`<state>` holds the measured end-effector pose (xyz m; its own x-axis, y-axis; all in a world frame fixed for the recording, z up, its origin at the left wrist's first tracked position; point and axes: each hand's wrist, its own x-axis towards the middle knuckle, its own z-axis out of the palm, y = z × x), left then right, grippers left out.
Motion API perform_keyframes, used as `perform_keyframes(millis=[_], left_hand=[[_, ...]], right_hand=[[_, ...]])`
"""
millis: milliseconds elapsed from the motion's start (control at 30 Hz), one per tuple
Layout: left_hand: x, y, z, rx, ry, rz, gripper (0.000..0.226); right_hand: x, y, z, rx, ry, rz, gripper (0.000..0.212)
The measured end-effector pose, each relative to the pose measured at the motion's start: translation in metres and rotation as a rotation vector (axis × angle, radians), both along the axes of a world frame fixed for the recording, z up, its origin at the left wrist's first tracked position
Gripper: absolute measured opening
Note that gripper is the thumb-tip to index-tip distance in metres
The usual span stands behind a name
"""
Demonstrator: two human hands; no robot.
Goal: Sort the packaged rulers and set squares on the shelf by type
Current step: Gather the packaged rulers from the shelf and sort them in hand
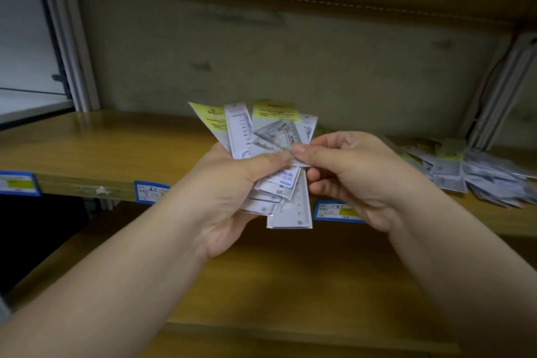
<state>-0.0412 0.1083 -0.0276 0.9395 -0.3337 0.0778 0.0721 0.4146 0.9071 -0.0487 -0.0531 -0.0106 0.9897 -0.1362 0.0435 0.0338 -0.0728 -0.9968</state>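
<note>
The left hand (232,183) grips a fanned bunch of clear-packaged white rulers and set squares (261,139) in front of the brown wooden shelf (116,148), thumb pressed across the face of the fan and fingers curled behind it. The right hand (348,171) pinches the right edge of the frontmost pack, a yellow-topped packet with a triangular set square (276,131), between thumb and forefinger; its other fingers curl loosely below.

The step in hand looks like picking one type out of the mixed bunch. To do it well, the right hand's pinch should take only the one packet: the slick sleeves overlap closely and a neighbour could slide out with it. The left thumb would need to ease just enough to let that packet slip while holding the long rulers, one of which already hangs low at the bottom of the fan. It then likely belongs with its own kind; a loose heap of similar clear packets (470,174) lies on the shelf to the right, above blue price labels (337,211) on the shelf edge.

Both forearms reach forward, wrists near each other, hands meeting at the fan.
</note>
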Motion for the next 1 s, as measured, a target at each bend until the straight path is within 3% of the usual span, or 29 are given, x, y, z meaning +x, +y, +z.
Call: perform_keyframes(millis=[200,333,567,733,1000], left_hand=[[-0.002,0.010,0.002,-0.017,0.022,0.039,0.041],[0.002,0.022,0.006,-0.001,0.014,0.110,0.043],[0.006,0.028,0.011,0.027,0.017,0.195,0.038],[0.007,0.027,0.013,0.037,0.011,0.184,0.036],[0.006,0.031,0.014,0.007,0.006,0.171,0.043]], right_hand=[[-0.012,-0.026,0.009,0.180,-0.032,-0.010,0.024],[-0.008,-0.053,0.018,0.261,-0.051,-0.088,0.007],[0.044,-0.075,0.018,0.267,0.153,-0.171,0.005],[0.076,-0.064,0.013,0.043,0.266,-0.201,0.016],[0.077,-0.055,0.010,-0.661,0.233,-0.267,0.025]])
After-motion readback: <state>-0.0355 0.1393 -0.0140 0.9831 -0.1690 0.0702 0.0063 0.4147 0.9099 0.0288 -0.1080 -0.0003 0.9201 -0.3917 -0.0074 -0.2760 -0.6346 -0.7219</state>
